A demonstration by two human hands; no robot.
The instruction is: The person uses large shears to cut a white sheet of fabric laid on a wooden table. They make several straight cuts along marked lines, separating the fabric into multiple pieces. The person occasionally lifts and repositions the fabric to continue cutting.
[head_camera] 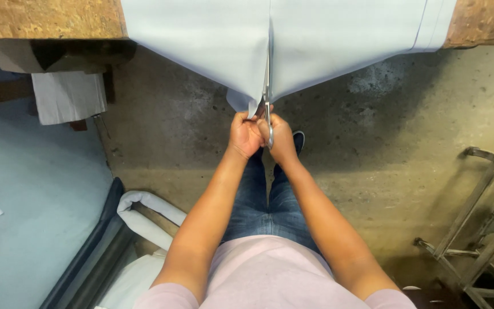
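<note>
Pale grey fabric [212, 40] hangs over the wooden table [47, 20] edge, slit partway. The left hand [244, 135] pinches its lower corner; the right hand [280, 137] grips scissors [267, 94] in the cut. Bare concrete floor [384, 143] lies open to the right, a metal frame [481, 223] beyond it.

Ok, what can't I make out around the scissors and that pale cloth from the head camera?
- scissors: handles buried in the right hand; the blade tips vanish in the slit, so how far they open is unclear.
- pale cloth: its far part is cut off by the top frame edge.
- left hand: the cloth edge it pinches is hidden under the fingers.
- wooden table: mostly covered by cloth and cropped at the top.
</note>
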